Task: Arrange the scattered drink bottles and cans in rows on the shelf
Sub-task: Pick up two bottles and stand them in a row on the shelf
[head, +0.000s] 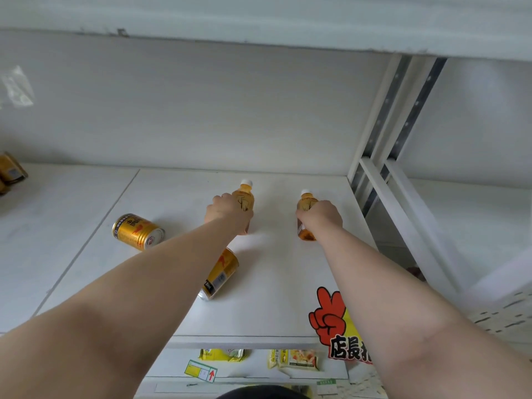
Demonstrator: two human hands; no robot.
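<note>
Two amber drink bottles with white caps stand upright near the back of the white shelf (273, 283). My left hand (227, 213) grips the left bottle (244, 197) around its body. My right hand (321, 217) grips the right bottle (306, 201), whose base shows below my fingers. A gold can (137, 231) lies on its side to the left. A second gold can (220, 276) lies on its side just under my left forearm, partly hidden by it.
A red-and-yellow hand-sign sticker (331, 321) hangs at the shelf's front right edge. White uprights (374, 156) bound the shelf on the right. Gold packages (10, 169) sit far left on the neighbouring shelf. Snack packets (293, 359) lie on the shelf below.
</note>
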